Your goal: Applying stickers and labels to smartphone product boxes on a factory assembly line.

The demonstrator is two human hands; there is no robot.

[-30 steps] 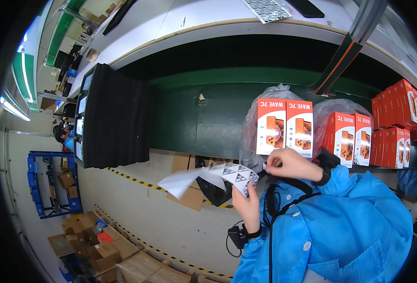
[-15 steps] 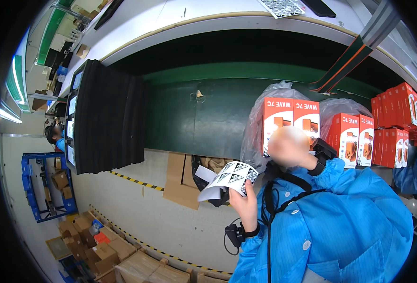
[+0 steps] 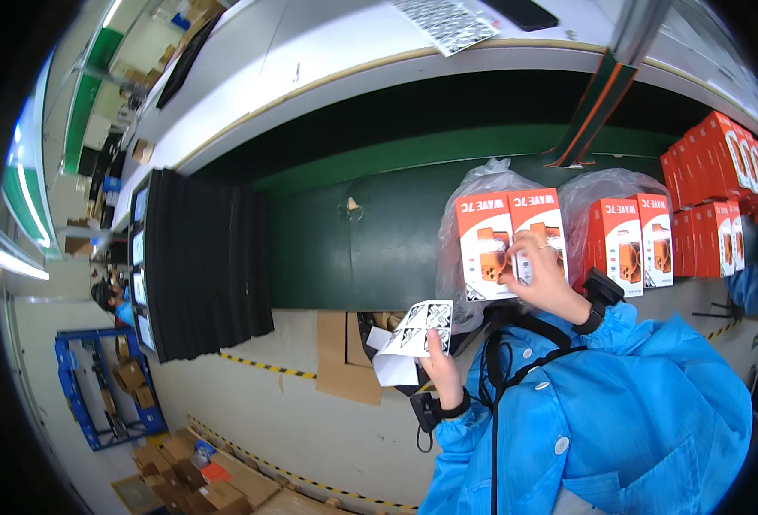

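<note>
In my left hand [image 3: 444, 374] is a white sheet of black-and-white stickers [image 3: 430, 322], pinched at its lower right edge and bent over, with its pale underside showing. My right hand [image 3: 543, 276] is at the front of two upright red-and-white phone boxes [image 3: 484, 223], its fingers curled and drawn together. Whatever is between those fingertips, if anything, is hidden. The hand covers part of the right box [image 3: 535, 202]. A small black-and-white sticker [image 3: 471, 293] shows at the left box's lower left corner. Clear plastic bags [image 3: 452, 257] lie around the boxes.
Two more such boxes [image 3: 616, 225] stand to the right, with stacked red boxes [image 3: 694, 236] beyond. A row of black trays [image 3: 211, 266] fills the bench's left end. Overhead, a white shelf [image 3: 336, 43] holds another sticker sheet [image 3: 449, 24] and a black phone [image 3: 523, 12].
The view has shifted. My left hand and its sticker sheet are lower against the bench, and the sheet hangs more folded. My right hand is still at the two boxes.
</note>
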